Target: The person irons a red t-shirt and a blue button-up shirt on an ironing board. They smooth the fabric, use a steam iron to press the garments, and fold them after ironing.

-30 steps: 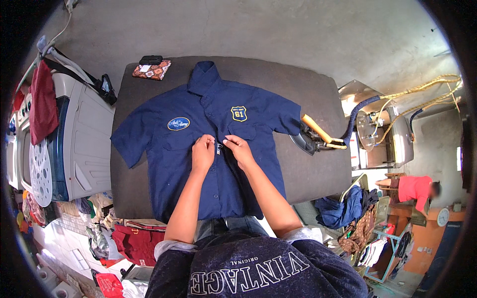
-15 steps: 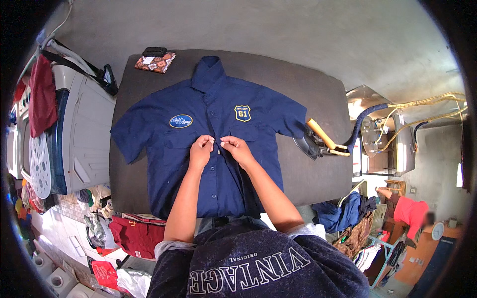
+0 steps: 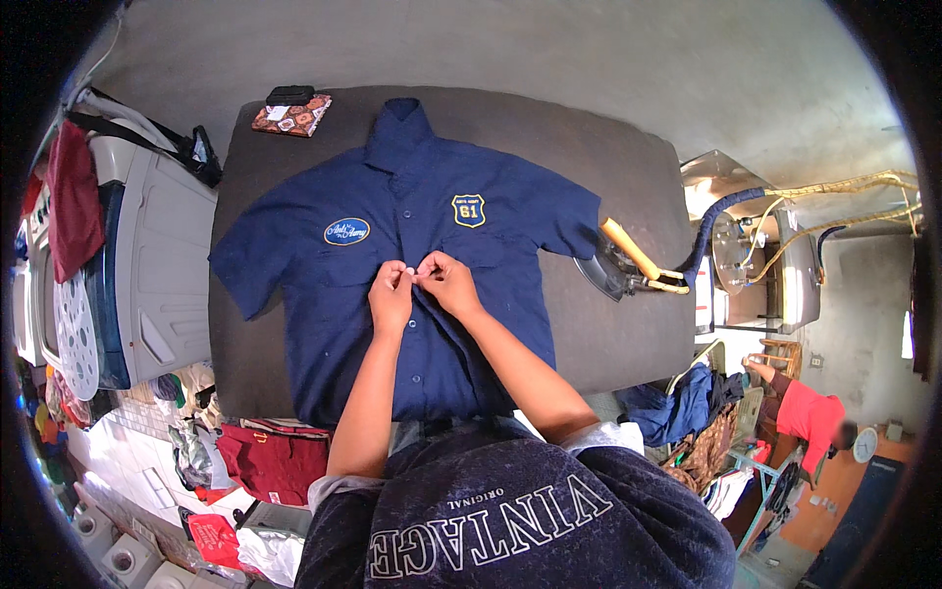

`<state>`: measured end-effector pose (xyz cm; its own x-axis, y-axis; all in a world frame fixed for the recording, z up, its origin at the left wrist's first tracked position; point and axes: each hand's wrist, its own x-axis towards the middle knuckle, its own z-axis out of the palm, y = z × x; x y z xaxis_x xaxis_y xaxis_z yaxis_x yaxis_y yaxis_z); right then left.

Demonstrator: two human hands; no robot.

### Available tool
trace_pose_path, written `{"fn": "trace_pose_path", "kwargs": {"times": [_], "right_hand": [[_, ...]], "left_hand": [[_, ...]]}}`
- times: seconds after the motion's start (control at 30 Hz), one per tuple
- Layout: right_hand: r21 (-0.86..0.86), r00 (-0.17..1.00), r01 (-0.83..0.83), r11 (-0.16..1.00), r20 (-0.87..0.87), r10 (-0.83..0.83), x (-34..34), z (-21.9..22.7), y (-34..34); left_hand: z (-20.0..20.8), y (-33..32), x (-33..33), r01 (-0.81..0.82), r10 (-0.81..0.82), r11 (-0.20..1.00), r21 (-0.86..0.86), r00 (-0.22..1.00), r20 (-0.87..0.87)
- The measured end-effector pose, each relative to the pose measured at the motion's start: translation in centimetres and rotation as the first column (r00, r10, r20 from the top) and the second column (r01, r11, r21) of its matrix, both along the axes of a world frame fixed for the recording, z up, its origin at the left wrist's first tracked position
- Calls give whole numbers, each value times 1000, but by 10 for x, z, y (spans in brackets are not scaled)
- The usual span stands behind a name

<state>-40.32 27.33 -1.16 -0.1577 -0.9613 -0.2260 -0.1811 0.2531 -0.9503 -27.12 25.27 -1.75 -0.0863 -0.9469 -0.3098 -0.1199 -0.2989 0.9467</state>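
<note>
A navy short-sleeved button-up shirt point(image 3: 334, 285) lies front side up on a dark padded table point(image 3: 618, 334), its collar toward the far side. It has an oval blue patch and a shield-shaped patch on the chest. Over the middle of the front opening, my left hand point(image 3: 392, 294) pinches one edge of the placket. My right hand point(image 3: 446, 285) pinches the other edge right beside it, fingertips nearly touching. The button between the fingers is hidden. Buttons show above and below my hands.
An iron point(image 3: 603, 275) with a yellow handle and a wrapped hose rests at the table's right. A patterned pouch point(image 3: 292, 116) with a black case point(image 3: 290, 95) lies far left. A washing machine point(image 3: 162, 255) stands left; clothes piles flank me. A person in red point(image 3: 810, 417) is at right.
My right hand has moved left, closing the gap to my left hand. The two front edges of the shirt have come together. The view has shifted slightly.
</note>
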Motion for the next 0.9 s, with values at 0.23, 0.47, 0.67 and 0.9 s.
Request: {"fn": "trace_pose_path", "kwargs": {"times": [0.23, 0.47, 0.67, 0.9], "right_hand": [[163, 918, 24, 986, 387, -86, -6, 3, -1], [-101, 996, 93, 991, -5, -94, 7, 0, 3], [229, 934, 245, 942, 204, -293, 12, 2, -1], [-53, 993, 108, 993, 47, -106, 14, 1, 4]], "left_hand": [[-13, 1, -1, -48, 47, 999, 25, 999, 10], [-1, 1, -2, -55, 58, 997, 53, 997, -58], [13, 7, -5, 44, 20, 974, -223, 961, 274], [-5, 0, 5, -17, 20, 998, -53, 998, 59]]}}
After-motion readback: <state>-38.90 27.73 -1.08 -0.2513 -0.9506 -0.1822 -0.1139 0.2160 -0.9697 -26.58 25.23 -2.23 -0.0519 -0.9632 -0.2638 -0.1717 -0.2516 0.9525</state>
